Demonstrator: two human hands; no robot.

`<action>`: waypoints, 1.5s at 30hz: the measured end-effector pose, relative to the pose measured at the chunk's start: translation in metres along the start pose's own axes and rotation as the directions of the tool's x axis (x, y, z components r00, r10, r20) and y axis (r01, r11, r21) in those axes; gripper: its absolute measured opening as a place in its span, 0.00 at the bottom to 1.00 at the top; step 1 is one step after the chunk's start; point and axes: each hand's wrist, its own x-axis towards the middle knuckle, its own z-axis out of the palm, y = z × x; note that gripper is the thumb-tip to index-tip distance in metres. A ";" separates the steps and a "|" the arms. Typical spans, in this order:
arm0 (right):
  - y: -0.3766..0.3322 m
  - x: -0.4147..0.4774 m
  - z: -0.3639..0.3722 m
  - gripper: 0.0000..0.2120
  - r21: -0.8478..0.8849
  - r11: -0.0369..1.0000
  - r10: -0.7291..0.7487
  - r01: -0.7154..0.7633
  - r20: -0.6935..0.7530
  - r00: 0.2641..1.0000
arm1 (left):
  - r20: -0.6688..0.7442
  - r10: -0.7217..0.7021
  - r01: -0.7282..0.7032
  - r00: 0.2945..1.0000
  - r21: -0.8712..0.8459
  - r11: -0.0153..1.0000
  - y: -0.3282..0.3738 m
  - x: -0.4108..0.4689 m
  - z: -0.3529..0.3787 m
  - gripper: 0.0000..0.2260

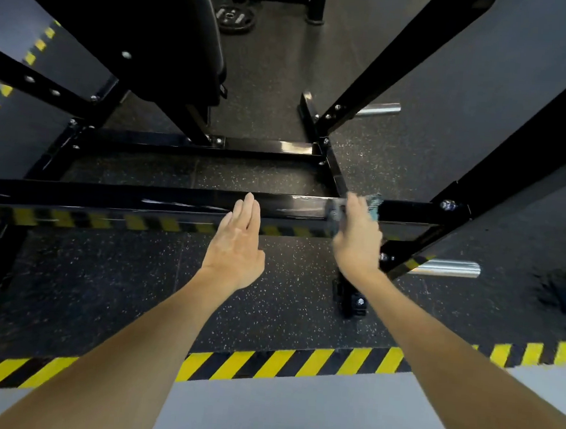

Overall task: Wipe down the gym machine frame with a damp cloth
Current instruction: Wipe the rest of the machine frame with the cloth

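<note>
Glossy black square-tube steel crossbar [142, 197] of the gym machine frame: set left to right above the speckled black rubber floor [269, 297].
Crumpled blue-grey cloth [374, 204]: laid on the crossbar near its right end, gripped by the right hand [357, 239].
Left hand [237, 244]: held flat, fingers straight and together, tips over the crossbar's near edge at mid-length, apart from the cloth.

Frame [175, 200]: showing gloss black.
Cloth [374, 204]: showing teal-grey, blurred.
Floor mat [269, 297]: showing black with fine white speckling.
Hazard tape [281, 361]: running yellow-black diagonal stripes along mat edge.
Outer floor [261, 410]: showing plain grey.
Pegs [445, 268]: gleaming chrome silver.
Weight plate [237, 16]: showing black.
</note>
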 end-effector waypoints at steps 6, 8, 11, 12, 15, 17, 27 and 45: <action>-0.055 -0.011 0.041 0.26 -0.012 0.949 -0.310 0.316 0.166 0.936 | -0.046 -0.016 0.014 0.999 -0.043 0.999 -0.001 -0.003 0.007 0.39; -0.036 -0.008 0.029 0.27 -0.064 0.930 -0.343 0.363 0.211 0.915 | -0.071 -0.019 0.015 0.997 -0.069 0.998 -0.001 -0.003 0.009 0.39; 0.012 -0.002 0.002 0.28 -0.074 0.970 -0.214 0.233 0.203 0.956 | -0.097 -0.012 0.004 0.995 -0.083 0.997 -0.001 -0.005 0.010 0.38; 0.025 -0.001 -0.006 0.28 -0.093 0.978 -0.169 0.188 0.181 0.969 | -0.105 -0.012 0.003 0.994 -0.085 0.996 -0.001 -0.005 0.011 0.38; 0.040 0.002 -0.008 0.23 -0.133 0.988 -0.064 0.081 0.125 0.990 | -0.119 -0.025 0.014 0.993 -0.092 0.996 0.002 -0.005 0.012 0.38; 0.023 0.002 0.004 0.19 -0.114 0.993 -0.015 0.021 0.056 0.998 | -0.112 -0.029 0.018 0.993 -0.093 0.996 0.005 -0.005 0.012 0.38; -0.035 0.002 0.039 0.24 -0.063 0.865 -0.476 0.497 0.210 0.854 | -0.052 -0.022 0.019 0.998 -0.053 0.998 0.000 -0.004 0.005 0.39; -0.049 -0.008 0.051 0.31 -0.033 0.918 -0.385 0.395 0.170 0.907 | -0.053 -0.077 0.074 0.996 -0.067 0.995 0.010 -0.004 0.009 0.43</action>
